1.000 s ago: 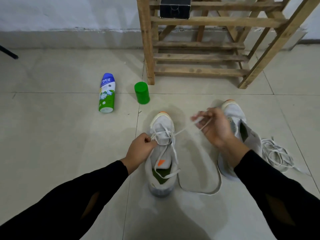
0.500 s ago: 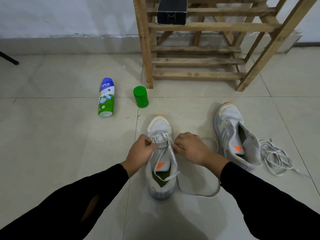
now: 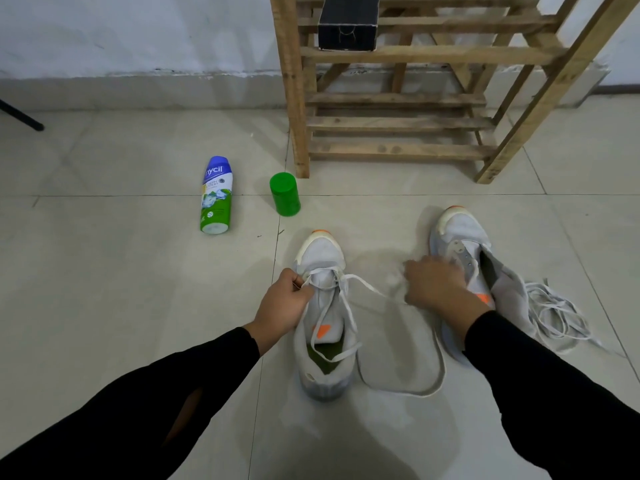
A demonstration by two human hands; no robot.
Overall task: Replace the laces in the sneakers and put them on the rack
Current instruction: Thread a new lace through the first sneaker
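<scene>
My left grip pinches the lace at the sneaker toe eyelets; my right grip, blurred, clamps its other end; sneaker on the floor before the rack.

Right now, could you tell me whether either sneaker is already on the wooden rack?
No, the half-laced sneaker and the unlaced sneaker both sit on the floor before the wooden rack.

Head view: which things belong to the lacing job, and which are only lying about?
Job: sneaker being laced, unlaced sneaker, threaded lace, loose laces, wooden rack.
Lying about: nycil bottle, green container, black box on the rack, black rod.
</scene>
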